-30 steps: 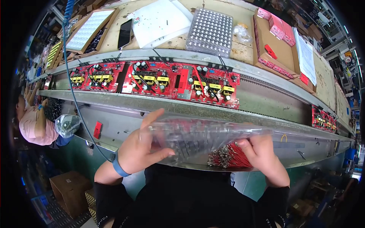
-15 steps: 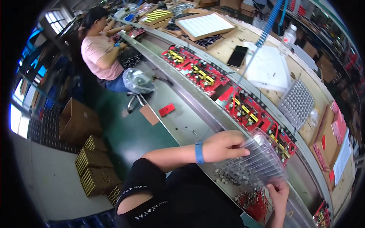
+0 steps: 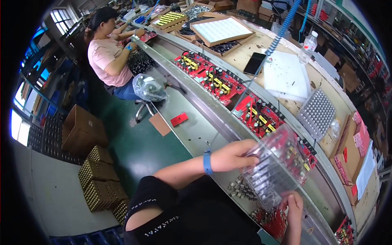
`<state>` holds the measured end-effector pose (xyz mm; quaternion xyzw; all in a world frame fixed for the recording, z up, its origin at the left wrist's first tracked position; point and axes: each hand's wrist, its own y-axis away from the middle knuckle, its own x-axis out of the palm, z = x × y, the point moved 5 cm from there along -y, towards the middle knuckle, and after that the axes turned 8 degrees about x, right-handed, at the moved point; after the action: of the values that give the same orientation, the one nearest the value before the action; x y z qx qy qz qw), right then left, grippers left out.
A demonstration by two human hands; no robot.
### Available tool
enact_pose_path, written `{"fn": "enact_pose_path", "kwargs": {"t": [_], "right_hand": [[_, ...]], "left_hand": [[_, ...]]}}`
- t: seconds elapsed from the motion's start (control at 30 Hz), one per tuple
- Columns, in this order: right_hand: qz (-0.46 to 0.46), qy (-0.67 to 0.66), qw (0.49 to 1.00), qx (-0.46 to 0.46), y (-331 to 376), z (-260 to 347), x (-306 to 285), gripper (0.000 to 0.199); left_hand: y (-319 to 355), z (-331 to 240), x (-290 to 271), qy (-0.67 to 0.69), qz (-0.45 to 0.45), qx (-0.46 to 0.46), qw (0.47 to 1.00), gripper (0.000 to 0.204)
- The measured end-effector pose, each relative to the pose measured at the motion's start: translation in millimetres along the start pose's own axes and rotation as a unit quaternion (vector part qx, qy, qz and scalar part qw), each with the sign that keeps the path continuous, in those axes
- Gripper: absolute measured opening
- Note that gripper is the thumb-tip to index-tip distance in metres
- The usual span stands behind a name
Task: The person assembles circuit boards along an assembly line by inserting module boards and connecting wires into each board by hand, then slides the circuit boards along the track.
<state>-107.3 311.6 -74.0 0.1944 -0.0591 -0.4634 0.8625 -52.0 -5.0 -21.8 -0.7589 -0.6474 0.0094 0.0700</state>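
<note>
A clear plastic tray [image 3: 274,173] with ridged slots is held up between my hands, tilted over the near edge of the line. My left hand [image 3: 234,156], with a blue band at the wrist, pinches its left edge between thumb and fingers. At the lower right corner, my right hand [image 3: 293,204] grips the tray with closed fingers. Small metal parts [image 3: 241,188] lie in a heap below the tray's left side. Under my right hand sits a pile of red parts with thin leads [image 3: 269,220], partly hidden by the tray and hand.
Red circuit boards [image 3: 218,83] run along the metal conveyor [image 3: 196,92] beyond my hands. A grey tray of round parts [image 3: 317,114], a phone [image 3: 254,63] and a bottle [image 3: 309,45] rest on the far bench. A blue coiled hose [image 3: 281,32] hangs down. At the left, another person [image 3: 108,57] sits working.
The tray has turned more upright and shifted slightly left, with both hands still on it. My left hand has moved a little left. The other person's arms have moved slightly.
</note>
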Motion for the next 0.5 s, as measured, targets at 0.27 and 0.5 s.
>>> {"fn": "enact_pose_path", "kwargs": {"t": [0.27,0.5], "right_hand": [[0.073,0.017,0.997,0.023,2.3,10.2,15.4,0.022],[0.074,0.044,0.996,-0.003,8.0,19.7,10.4,0.019]], "left_hand": [[19.0,-15.1,-47.9,0.009,-0.168,-0.085,0.982,0.028],[-52.0,-24.5,-145.9,0.144,-0.271,-0.001,0.952,0.03]]}}
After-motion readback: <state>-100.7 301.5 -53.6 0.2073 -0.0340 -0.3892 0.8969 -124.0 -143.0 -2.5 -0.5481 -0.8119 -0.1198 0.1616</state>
